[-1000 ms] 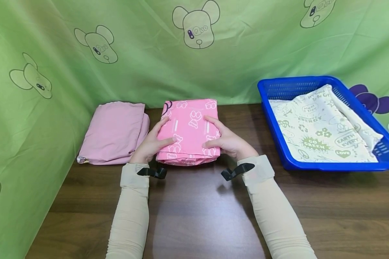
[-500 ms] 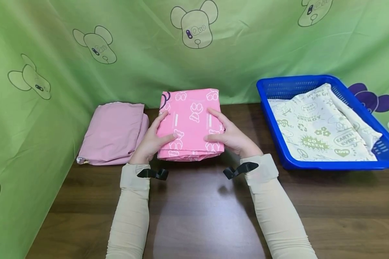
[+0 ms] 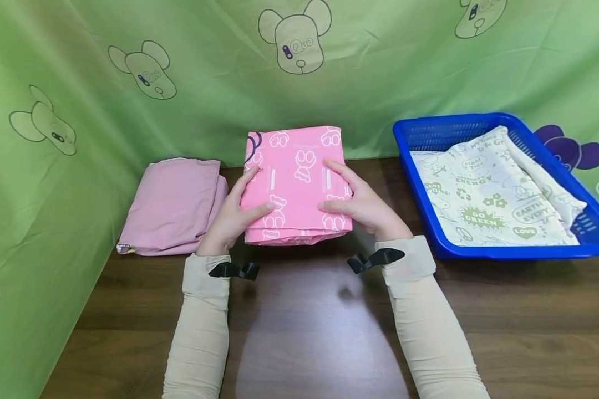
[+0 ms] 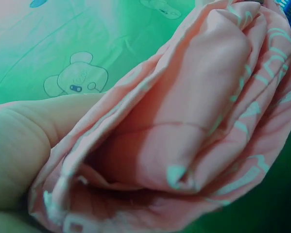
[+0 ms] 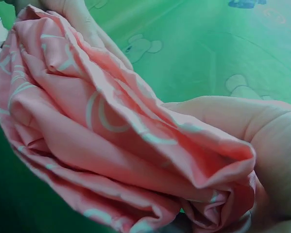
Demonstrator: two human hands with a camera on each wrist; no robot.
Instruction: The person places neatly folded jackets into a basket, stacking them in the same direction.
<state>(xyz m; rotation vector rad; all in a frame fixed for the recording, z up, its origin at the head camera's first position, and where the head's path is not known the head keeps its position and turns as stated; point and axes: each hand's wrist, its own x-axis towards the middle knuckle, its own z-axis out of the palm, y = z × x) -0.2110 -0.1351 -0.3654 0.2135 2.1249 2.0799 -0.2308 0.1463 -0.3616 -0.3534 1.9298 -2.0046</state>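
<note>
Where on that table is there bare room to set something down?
Bare table lies between the left sleeve and right sleeve, in front of the pink bundle. Another patch lies right of the right sleeve, before the blue basket. The back is crowded: mauve cloth, bundle and basket holding white cloth.

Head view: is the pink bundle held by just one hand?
No, the left hand and the right hand grip the pink bundle at opposite sides.

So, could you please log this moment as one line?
left hand: grips pink printed bundle; right hand: grips its other side; mauve bundle: on table; blue basket: holds white printed cloth
</note>
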